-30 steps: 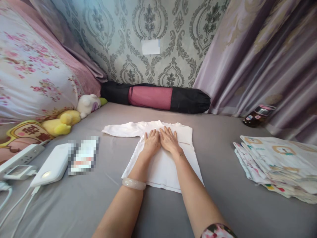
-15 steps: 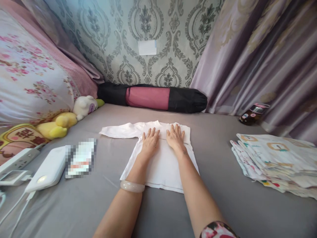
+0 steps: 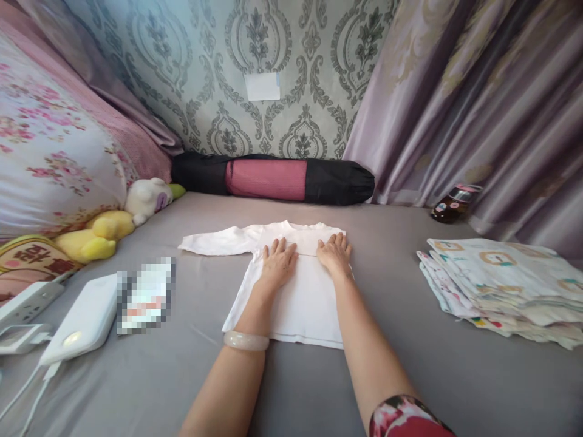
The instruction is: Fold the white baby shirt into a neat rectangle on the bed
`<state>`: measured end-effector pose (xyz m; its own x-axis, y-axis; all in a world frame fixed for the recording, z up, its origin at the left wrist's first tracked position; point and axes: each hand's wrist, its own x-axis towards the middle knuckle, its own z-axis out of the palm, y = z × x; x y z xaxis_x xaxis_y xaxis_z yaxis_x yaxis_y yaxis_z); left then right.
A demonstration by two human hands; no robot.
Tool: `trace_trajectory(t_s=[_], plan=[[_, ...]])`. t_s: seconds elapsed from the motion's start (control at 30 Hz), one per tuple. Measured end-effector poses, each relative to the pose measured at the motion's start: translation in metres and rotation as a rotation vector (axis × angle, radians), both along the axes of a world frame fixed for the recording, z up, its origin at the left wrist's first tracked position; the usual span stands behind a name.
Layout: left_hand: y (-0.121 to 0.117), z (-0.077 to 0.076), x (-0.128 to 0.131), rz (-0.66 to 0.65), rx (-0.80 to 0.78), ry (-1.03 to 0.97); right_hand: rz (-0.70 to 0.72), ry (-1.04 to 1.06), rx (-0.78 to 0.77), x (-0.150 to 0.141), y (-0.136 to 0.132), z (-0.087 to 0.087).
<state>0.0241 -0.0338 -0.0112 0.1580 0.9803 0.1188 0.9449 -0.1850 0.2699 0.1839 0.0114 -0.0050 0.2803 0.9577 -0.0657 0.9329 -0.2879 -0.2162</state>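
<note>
A small white long-sleeved shirt (image 3: 305, 303) lies flat on the grey sheet (image 3: 204, 388), its collar toward the wall. One sleeve stretches out to the left; the other is folded across the upper chest. My left hand (image 3: 277, 265) rests palm down on the shirt's left chest, fingers spread. Near the right shoulder edge, my right hand (image 3: 336, 255) also presses flat with fingers apart. A pale bangle (image 3: 246, 341) circles my left wrist.
At right sits a stack of folded printed cloths (image 3: 505, 273), with a dark bottle (image 3: 455, 203) behind it. A black and pink rolled bag (image 3: 268, 179) lies along the wall. Left are a white power bank (image 3: 84, 318), a power strip (image 3: 30, 303), a blurred-out object (image 3: 146, 296) and plush toys (image 3: 98, 233).
My right hand has slid right, toward the shirt's right edge. My left hand stays almost in place on the shirt. The view has turned slightly right.
</note>
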Motion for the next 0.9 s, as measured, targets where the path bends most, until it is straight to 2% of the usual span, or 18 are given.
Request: trace_trajectory(t_s=[0.13,0.37,0.67,0.8,0.9], plan=[[0.001,-0.002,0.001,0.049,0.032,-0.013,0.023,-0.041,-0.029,0.000,0.001,0.003],[0.000,-0.004,0.001,0.106,0.023,-0.038,0.243,-0.089,-0.044,-0.013,0.023,0.014],[0.001,0.001,0.001,0.103,-0.004,-0.067,0.234,-0.054,0.014,-0.010,0.033,-0.009],[0.000,0.004,-0.002,0.093,-0.003,-0.081,0.227,-0.067,0.020,-0.009,0.036,-0.011],[0.000,0.008,-0.004,0.099,0.019,-0.098,0.268,-0.122,0.092,-0.014,0.034,-0.009]])
